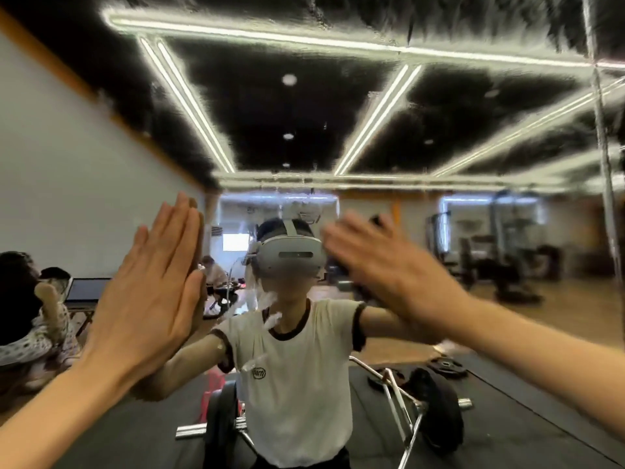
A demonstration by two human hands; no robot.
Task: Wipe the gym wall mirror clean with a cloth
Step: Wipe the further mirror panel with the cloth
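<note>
The wall mirror (304, 113) fills the view ahead, its upper part covered in wet, rippled streaks, with white smears (272, 319) lower down. My left hand (152, 292) is raised with straight fingers laid flat on the glass, meeting its own reflection. My right hand (389, 265) is blurred, its fingers stretched out against the glass at head height. A dark edge (377, 221) shows behind its fingers, which seems to be the cloth under the palm; most of it is hidden.
A vertical seam (605, 164) between mirror panels runs down the right side. The glass reflects me, a barbell on a chrome stand (399, 390), weight plates (446, 365) on black matting and gym machines (507, 258). People sit at the left (33, 299) by a white wall.
</note>
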